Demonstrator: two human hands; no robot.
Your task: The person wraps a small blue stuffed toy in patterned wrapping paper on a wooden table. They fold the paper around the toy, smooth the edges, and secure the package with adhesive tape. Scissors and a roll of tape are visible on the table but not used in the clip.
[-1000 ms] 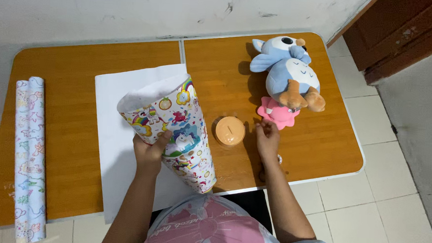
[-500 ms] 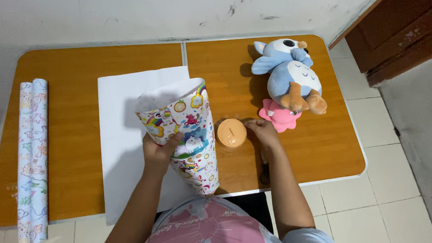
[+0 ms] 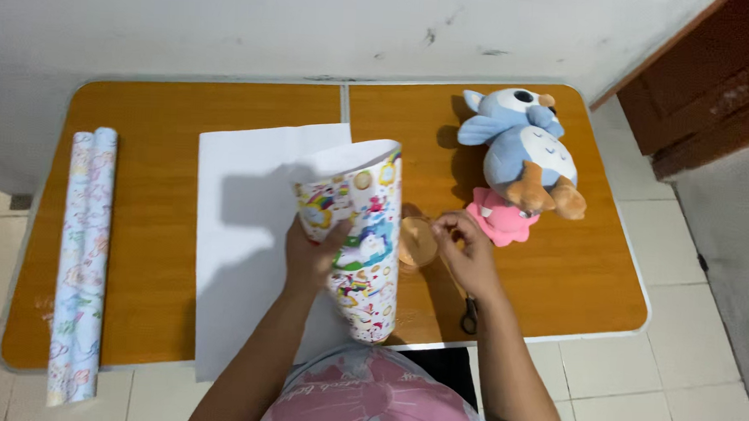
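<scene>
Wrapping paper (image 3: pixel 357 227), printed with bright cartoon animals and rainbows on its outer face and plain white inside, is being lifted in a loose curl by the left hand (image 3: pixel 312 254). That hand is gripping the sheet's turned-up edge, thumb on the printed side and fingers behind it, so the raised part is standing nearly upright while the rest of the sheet is lying flat, white side up, to the left of and beneath the hand. Just right of the curl, between the two hands, a round tan tape roll (image 3: pixel 418 242) is being held on its edge: the right hand (image 3: pixel 471 255) is closing its fingertips on the roll's right rim, lifting it off the tabletop. Directly under the right wrist, a pair of scissors (image 3: pixel 466 305) is lying on the orange wooden table (image 3: pixel 557 269), its dark handle loop showing near the table's front edge. Beyond the right hand, a pink star-shaped soft toy (image 3: pixel 500 220) is sitting just past the fingers, touching a blue-and-white plush owl (image 3: pixel 524 150) that is lying farther off toward the wall. Well to the left of the left hand, two rolled tubes of pale patterned wrapping paper (image 3: pixel 82 257) are lying side by side along the table's end.
</scene>
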